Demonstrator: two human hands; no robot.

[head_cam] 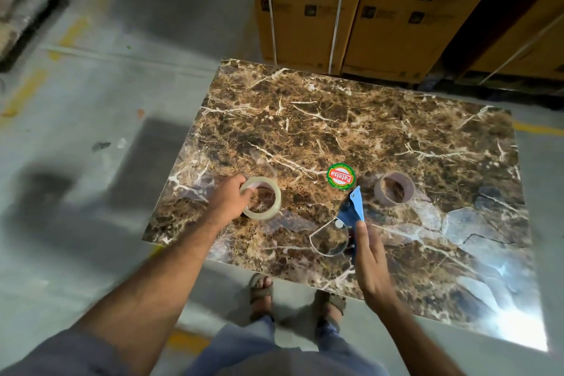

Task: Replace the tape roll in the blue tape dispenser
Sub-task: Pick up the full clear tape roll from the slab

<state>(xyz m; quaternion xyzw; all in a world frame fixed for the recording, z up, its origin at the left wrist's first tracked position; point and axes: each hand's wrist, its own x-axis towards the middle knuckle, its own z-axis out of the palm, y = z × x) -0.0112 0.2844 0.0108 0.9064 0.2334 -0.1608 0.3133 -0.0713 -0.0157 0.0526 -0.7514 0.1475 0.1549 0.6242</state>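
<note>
On the left, the left hand (227,200) reaches down onto a full roll of clear tape (262,198) that lies flat on the glossy brown marble-patterned tabletop (320,119). Its fingers curl over the roll's near-left rim, with fingertips dipping into the core, so the hand grips the roll there; how firmly it grips is hard to judge. Further right, a round green-and-red sticker (341,176) is stuck on the tabletop, between the two rolls. Just below it, the blue tape dispenser with a metal wire loop (348,223) stands up off the surface, its pointed blue end aimed at the sticker. The right hand (370,259) holds the dispenser from the near side, fingers stretched along its blue body; the dispenser's handle is hidden behind that hand. To the right of the dispenser, well apart from both hands, a nearly spent roll with a brownish cardboard core (394,187) rests on the tabletop. Beyond the table's far edge stand strapped cardboard boxes (351,3), their printing blurred.
</note>
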